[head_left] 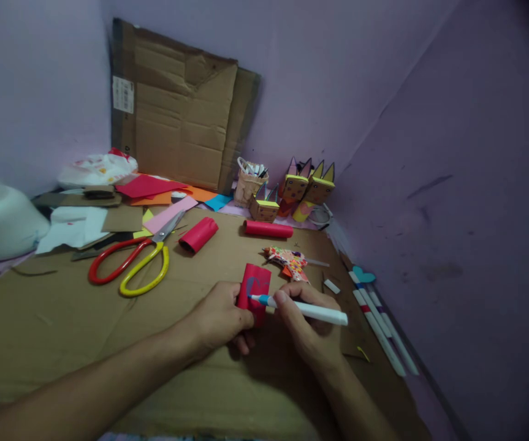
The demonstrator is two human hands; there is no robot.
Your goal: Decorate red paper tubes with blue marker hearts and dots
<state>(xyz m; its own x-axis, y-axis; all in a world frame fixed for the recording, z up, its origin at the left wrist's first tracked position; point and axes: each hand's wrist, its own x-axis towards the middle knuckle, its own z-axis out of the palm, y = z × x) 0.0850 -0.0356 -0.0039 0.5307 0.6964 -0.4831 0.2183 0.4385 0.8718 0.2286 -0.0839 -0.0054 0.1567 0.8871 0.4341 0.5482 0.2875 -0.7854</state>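
We're into the colouring, it seems: our left hand (222, 313) grips the red tube (259, 288) over the cardboard (163, 361), our right hand (312, 331) pinches the blue-tipped marker (322, 313) at its bluish patch (251, 284), and the next stroke likely calls for a braced tube.

A single view, worn on the head, looks from above the near edge of the cardboard sheet (75, 331), facing forward and down across it to the far edge and the back wall (310, 73). It is near enough that both forearms (121, 367) enter from the bottom, with the left hand (218, 315) and right hand (312, 337) below centre.
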